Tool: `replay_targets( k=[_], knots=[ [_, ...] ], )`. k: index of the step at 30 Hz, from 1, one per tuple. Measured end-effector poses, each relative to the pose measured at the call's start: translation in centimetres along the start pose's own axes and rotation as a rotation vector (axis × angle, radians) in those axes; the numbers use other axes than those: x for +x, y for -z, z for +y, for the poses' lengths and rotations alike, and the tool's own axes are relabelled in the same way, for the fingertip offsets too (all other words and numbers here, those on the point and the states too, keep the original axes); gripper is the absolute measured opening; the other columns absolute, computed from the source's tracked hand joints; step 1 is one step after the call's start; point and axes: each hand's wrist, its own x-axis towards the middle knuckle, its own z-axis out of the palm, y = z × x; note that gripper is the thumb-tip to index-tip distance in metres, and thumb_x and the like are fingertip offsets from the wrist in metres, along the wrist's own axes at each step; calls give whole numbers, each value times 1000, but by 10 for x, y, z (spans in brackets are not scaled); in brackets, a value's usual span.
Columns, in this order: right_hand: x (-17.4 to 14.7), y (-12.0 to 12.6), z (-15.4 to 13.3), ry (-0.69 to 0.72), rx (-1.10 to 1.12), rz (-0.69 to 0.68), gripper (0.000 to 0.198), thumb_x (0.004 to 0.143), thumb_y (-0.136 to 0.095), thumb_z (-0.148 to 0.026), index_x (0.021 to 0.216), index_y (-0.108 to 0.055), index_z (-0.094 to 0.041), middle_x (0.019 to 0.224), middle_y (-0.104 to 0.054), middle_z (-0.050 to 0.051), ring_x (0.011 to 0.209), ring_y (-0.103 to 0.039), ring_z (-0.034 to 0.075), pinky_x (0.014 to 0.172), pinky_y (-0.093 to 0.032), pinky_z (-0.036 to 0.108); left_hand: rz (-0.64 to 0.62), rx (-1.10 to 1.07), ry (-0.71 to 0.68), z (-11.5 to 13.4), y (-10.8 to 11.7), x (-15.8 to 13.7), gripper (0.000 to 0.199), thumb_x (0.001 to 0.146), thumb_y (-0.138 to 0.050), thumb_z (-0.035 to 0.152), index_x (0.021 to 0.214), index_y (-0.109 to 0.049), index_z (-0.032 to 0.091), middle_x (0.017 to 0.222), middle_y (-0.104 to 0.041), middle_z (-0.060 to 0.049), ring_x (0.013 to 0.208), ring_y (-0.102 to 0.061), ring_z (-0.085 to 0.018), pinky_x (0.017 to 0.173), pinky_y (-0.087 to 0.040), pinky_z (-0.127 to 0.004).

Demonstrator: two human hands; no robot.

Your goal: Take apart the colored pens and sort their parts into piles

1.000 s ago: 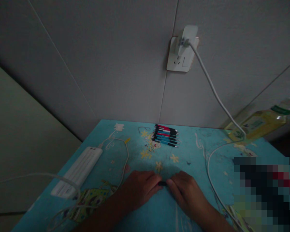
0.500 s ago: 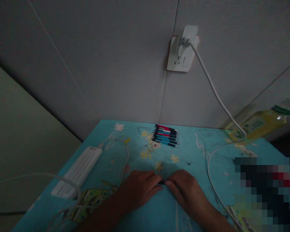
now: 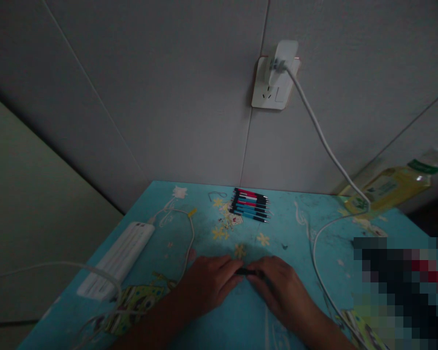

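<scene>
The left hand (image 3: 208, 282) and the right hand (image 3: 277, 287) are lying knuckles-up on the blue table (image 3: 299, 228), fingers curled narrow, their tips meeting around a small dark pen (image 3: 246, 271) that both are pinching. The pen is lying level between them, near the table's near middle. Farther off, a row of pens (image 3: 250, 204) is sitting by the wall. A white power strip (image 3: 118, 257) is lying left, a white cable (image 3: 316, 253) trailing right, bare tabletop between.

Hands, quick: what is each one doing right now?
Left hand: closed on one end of a small dark pen.
Right hand: closed on its other end.
</scene>
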Motion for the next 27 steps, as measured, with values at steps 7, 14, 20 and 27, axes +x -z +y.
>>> replay_targets(
  k=[7,14,20,27],
  knots=[
    [-2,2,-1,-22,-4,-22,15,99,-53,-26,105,-66,-24,88,-70,3,81,-65,19,78,-50,34,-7,10,-1,0,-1,1,14,100,-50,31,105,-60,22,85,-69,-1,77,-68,-17,69,-45,-27],
    [-1,1,3,-70,-48,59,16,99,-50,-27,104,-64,-22,90,-70,6,81,-65,20,77,-51,34,95,-68,84,1,-2,1,23,98,-51,28,120,-59,25,96,-70,-4,86,-68,-20,79,-49,-32],
    [-2,8,11,-218,-61,221,17,99,-49,-31,103,-63,-23,94,-70,6,85,-67,21,78,-53,33,281,-612,355,-11,-1,7,19,93,-59,33,106,-63,21,95,-70,-4,79,-65,-16,71,-51,-27],
    [-2,6,13,-241,-24,178,20,100,-47,-32,103,-64,-22,94,-70,7,85,-66,22,78,-52,34,408,-1129,535,-14,3,16,26,91,-62,37,106,-58,16,65,-58,4,57,-57,-11,58,-47,-24]
  ],
)
